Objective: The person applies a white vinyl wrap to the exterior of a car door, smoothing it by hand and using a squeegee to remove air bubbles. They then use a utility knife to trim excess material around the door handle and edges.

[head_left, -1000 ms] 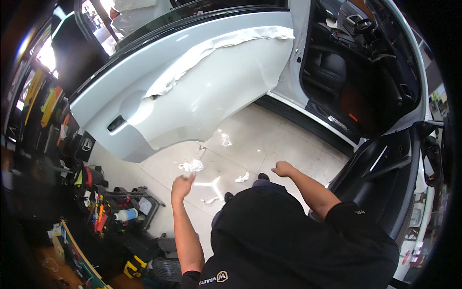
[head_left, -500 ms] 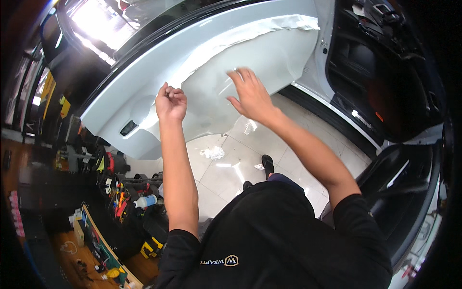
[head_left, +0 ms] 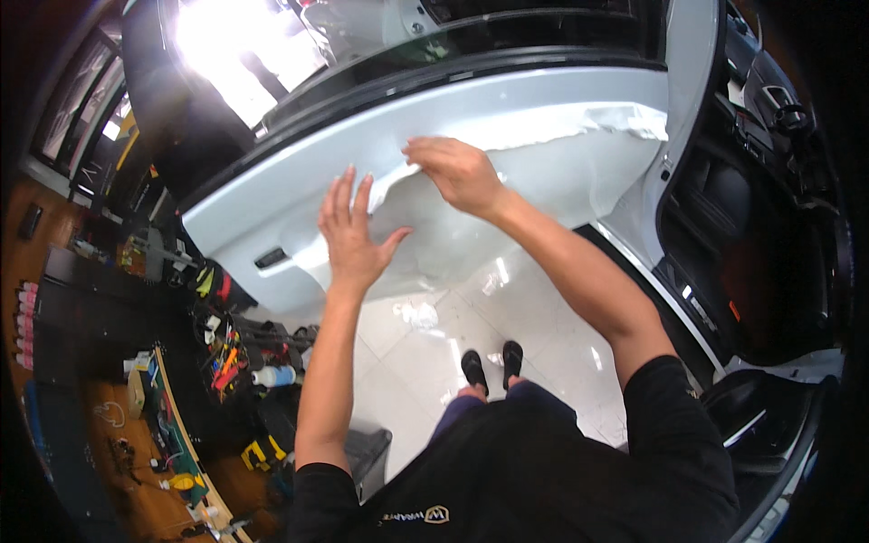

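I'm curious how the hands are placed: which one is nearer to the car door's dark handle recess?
The left. The left hand is to the right of the handle recess; the right hand is farther right and higher in the picture.

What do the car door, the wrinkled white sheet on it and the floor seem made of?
Car door: probably painted metal, glossy, with smooth highlights. Wrinkled white sheet: likely thin plastic film, shiny, creased along its edge. Floor: perhaps polished tile, given straight joints and bright reflections.
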Available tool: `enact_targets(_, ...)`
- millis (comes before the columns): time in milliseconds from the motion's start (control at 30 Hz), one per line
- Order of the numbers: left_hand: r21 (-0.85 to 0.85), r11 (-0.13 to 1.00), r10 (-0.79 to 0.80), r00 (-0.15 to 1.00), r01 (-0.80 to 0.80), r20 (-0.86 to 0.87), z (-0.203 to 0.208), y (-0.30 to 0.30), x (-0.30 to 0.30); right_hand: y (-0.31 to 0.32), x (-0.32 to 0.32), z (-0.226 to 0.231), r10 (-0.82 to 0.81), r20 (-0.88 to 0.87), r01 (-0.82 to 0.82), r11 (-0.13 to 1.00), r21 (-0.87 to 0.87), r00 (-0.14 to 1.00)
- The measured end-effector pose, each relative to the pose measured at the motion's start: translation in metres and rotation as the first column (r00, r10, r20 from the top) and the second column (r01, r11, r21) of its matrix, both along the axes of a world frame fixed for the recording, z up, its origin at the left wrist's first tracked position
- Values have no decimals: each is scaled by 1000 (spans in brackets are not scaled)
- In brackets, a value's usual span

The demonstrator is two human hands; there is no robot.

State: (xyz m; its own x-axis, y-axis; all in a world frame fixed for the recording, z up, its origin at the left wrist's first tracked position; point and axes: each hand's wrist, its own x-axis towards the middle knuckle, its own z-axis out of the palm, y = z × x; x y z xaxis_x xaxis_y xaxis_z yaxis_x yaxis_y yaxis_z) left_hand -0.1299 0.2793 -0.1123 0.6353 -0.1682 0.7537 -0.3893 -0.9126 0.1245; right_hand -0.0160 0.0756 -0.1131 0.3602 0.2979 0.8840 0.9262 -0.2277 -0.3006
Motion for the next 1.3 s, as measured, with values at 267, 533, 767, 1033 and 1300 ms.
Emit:
enact_targets(267,-391,781,-489,866,487,100,-27,-7,56,-10,-7,-16,195,-97,-190,980,58,976)
enact_targets(533,-544,739,-259,913,397,314,-72,-30,62,6,6,-58,267,-8,-257,935,245,964)
enact_targets(767,-482,751,-105,801,452,589,-92,-56,82,31,4,-81,212,30,-202,863,463,977)
enact_targets(1033,-533,670,-25,734,516,679,-115,-75,84,43,11,-108,149,315,-314,754,577,937)
enact_targets(1300,-349,872,71,619,342,783,-132,-64,88,48,7,-135,233,341,-403,682,610,911)
